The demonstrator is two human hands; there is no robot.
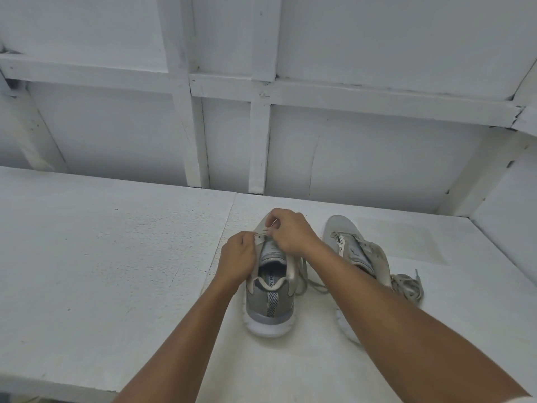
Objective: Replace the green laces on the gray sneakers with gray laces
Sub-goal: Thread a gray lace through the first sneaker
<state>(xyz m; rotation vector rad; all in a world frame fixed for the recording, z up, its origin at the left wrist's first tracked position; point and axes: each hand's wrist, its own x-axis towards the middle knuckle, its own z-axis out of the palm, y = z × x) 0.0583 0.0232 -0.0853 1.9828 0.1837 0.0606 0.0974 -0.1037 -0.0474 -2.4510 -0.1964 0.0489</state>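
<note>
The sneaker (pixel 268 303) stands mid-bench (pixel 116 242), heel toward the person, long axis running to the far edge; the left grip (pixel 238 255) pinches its left eyelet flap; the right grip (pixel 290 231), just beyond, pinches the gray lace (pixel 315 284) end over the toe-end eyelets.

Left grip (pixel 236 255) and right grip (pixel 290 231) are covering the eyelets of the near sneaker (pixel 268 303). The lace (pixel 262 234) between them is showing too small to judge colour. Right forearm (pixel 392 309) is hiding most of the second sneaker (pixel 360 251) heel. Forearms are running off the bottom edge.
</note>
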